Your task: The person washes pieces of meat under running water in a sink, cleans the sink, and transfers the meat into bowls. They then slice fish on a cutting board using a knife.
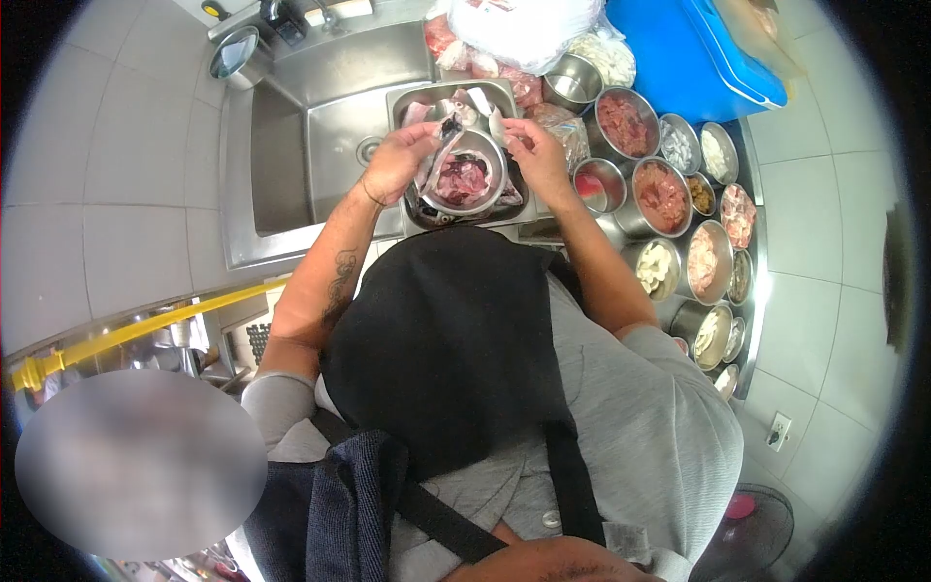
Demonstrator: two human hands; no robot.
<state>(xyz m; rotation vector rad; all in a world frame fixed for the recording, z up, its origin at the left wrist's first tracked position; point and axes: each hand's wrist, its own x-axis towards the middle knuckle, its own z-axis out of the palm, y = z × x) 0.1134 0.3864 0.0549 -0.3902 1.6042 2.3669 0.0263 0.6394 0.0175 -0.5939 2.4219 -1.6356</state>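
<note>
My left hand (400, 163) is closed on a long strip of fish (444, 150) with dark and silvery skin, which hangs down at the left rim of a steel bowl. My right hand (535, 155) pinches a pale, narrow piece (497, 126), perhaps fish, over the bowl's right side. Between them the steel bowl (500, 177) contains dark red and pink fish scraps (462, 180). It rests in a rectangular steel tray (396, 97), where more fish pieces (419, 112) lie behind and around it.
A steel sink (339, 136) is on the left, with a steel pot (254, 63) at its back corner. On the right counter stand several steel bowls of chopped meat (626, 121) and pale pieces (656, 267). Behind them are a blue cooler (669, 58) and bagged food (524, 34).
</note>
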